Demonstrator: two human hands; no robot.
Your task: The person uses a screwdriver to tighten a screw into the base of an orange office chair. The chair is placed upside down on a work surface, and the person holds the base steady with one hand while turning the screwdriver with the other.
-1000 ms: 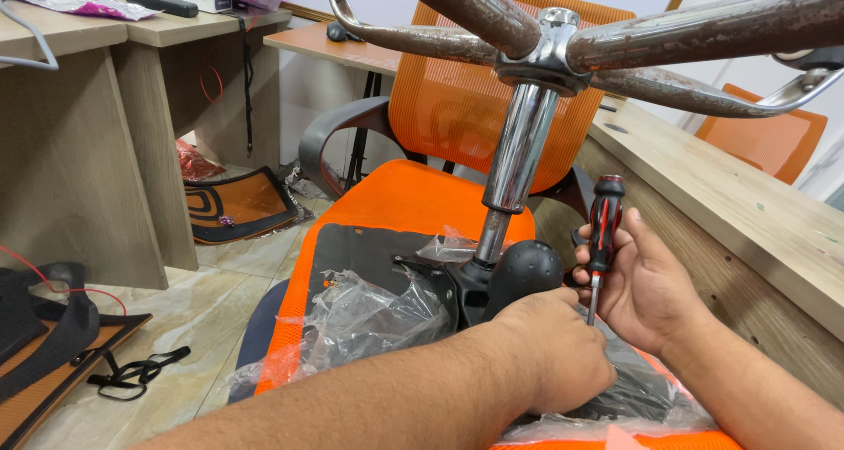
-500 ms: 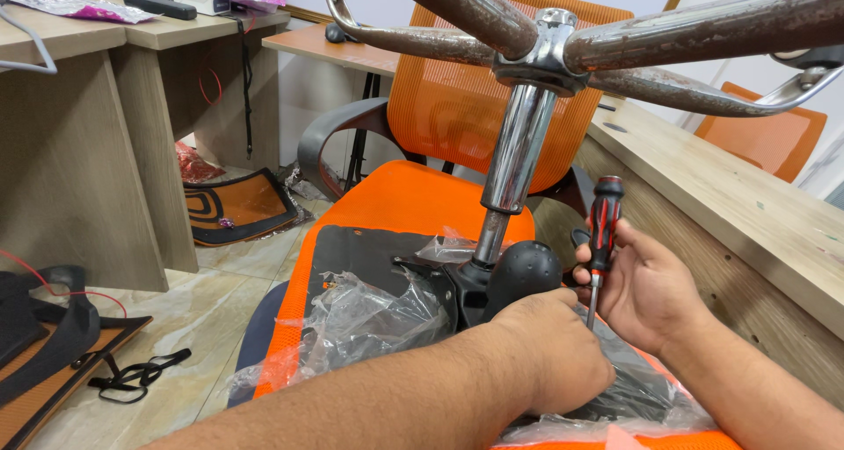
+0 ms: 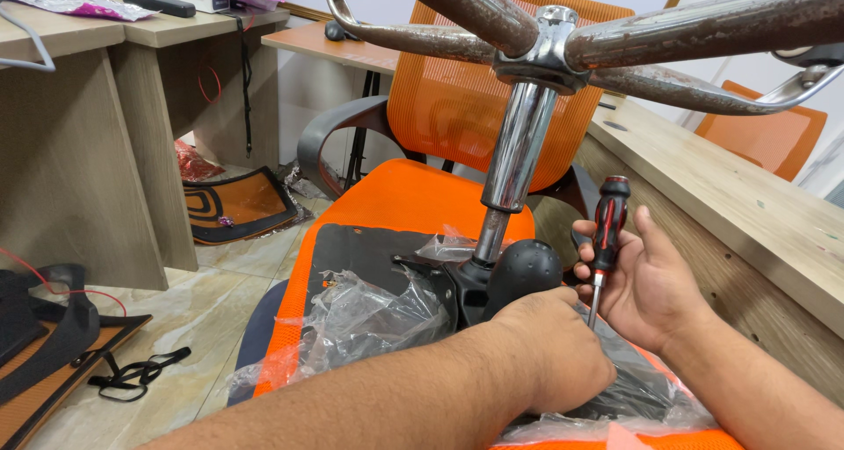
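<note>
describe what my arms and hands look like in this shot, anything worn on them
Both forearms are bare as far as the view reaches: no sleeves, gloves, watch or bands in view. The left hand shows no rings on its back and knuckles. The right hand shows none on its visible fingers either. Both forearms carry dark hair.

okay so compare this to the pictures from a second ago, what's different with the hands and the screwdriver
Very little. The right hand holds the red-and-black-handled screwdriver upright as before, perhaps shifted slightly rightward, tip down by the left hand. The left hand stays pressed on the clear plastic wrap beside the round black knob of the upturned orange chair seat. Nothing was picked up or let go; the chrome chair column is unmoved.
</note>
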